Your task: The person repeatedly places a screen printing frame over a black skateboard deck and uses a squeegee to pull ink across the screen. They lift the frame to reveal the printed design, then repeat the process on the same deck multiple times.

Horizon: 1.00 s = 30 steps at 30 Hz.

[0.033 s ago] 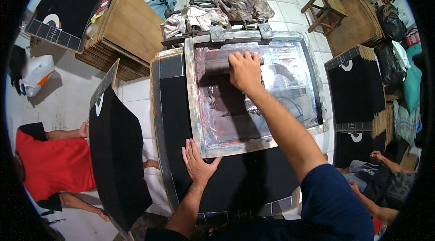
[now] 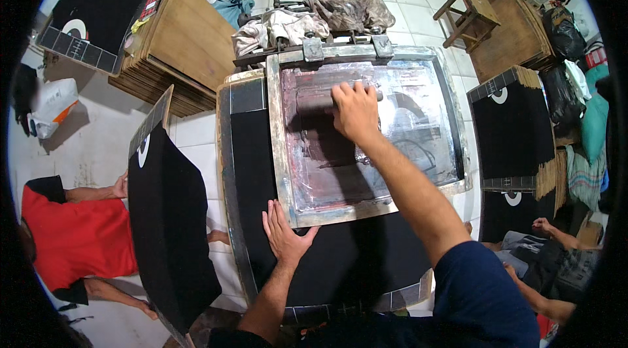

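My right hand (image 2: pixel 355 109) grips a dark squeegee (image 2: pixel 317 101) across the upper middle of the screen-printing mesh (image 2: pixel 425 139), which is smeared with pale and reddish ink in a worn frame (image 2: pixel 277 132). The frame hangs from metal clamps (image 2: pixel 313 50) along its back edge and lies over black fabric (image 2: pixel 252 171) on a board. My left hand (image 2: pixel 284 237) rests with its fingers stretched at the frame's near left corner, against the fabric. The hand and arm hide part of the mesh.
A person in red (image 2: pixel 82 233) at left holds a black-covered board (image 2: pixel 170 230). Another person (image 2: pixel 523 250) is at lower right. Stacked boards (image 2: pixel 173 40) and printed panels (image 2: pixel 513 125) stand either side. Crumpled rags (image 2: pixel 350 8) lie behind the clamps; a wooden stool (image 2: pixel 468 4) is at back right.
My right hand and the squeegee have moved slightly toward me, down the mesh. My left hand stays at the frame's corner.
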{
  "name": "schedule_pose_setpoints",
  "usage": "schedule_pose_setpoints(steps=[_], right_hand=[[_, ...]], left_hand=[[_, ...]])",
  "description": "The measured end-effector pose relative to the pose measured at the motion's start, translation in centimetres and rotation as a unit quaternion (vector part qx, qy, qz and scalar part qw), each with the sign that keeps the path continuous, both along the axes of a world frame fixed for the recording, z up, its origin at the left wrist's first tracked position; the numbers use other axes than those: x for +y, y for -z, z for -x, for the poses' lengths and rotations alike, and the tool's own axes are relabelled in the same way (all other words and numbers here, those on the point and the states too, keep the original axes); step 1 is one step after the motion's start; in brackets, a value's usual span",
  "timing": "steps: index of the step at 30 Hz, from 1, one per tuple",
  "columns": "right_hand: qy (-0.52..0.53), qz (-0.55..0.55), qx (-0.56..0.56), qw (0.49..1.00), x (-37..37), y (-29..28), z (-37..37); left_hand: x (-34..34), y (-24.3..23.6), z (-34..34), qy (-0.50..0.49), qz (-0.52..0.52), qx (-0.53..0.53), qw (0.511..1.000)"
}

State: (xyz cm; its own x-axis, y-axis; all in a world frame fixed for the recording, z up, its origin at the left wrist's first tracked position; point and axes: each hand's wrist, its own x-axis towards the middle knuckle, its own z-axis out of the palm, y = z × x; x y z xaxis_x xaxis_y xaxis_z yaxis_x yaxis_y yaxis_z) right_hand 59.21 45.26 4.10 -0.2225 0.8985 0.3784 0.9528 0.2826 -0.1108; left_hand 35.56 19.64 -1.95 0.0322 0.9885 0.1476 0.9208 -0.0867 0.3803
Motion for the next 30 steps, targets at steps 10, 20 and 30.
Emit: schedule_pose_setpoints(steps=[10,20,30], right_hand=[[0.001,0.059,-0.001,0.998,-9.1,-0.7,-0.2],[0.018,0.012,0.031,0.999,-11.9,-1.2,-0.3],[-0.034,0.121,0.059,0.990,-6.7,-3.1,-2.0]], left_hand=[[0.0,0.5,-0.4,-0.065,0.053,-0.206,0.975],[-1.2,4.9,0.2,0.036,-0.212,-0.220,0.952],[-1.0,3.9,0.0,0.041,-0.140,-0.200,0.969]])
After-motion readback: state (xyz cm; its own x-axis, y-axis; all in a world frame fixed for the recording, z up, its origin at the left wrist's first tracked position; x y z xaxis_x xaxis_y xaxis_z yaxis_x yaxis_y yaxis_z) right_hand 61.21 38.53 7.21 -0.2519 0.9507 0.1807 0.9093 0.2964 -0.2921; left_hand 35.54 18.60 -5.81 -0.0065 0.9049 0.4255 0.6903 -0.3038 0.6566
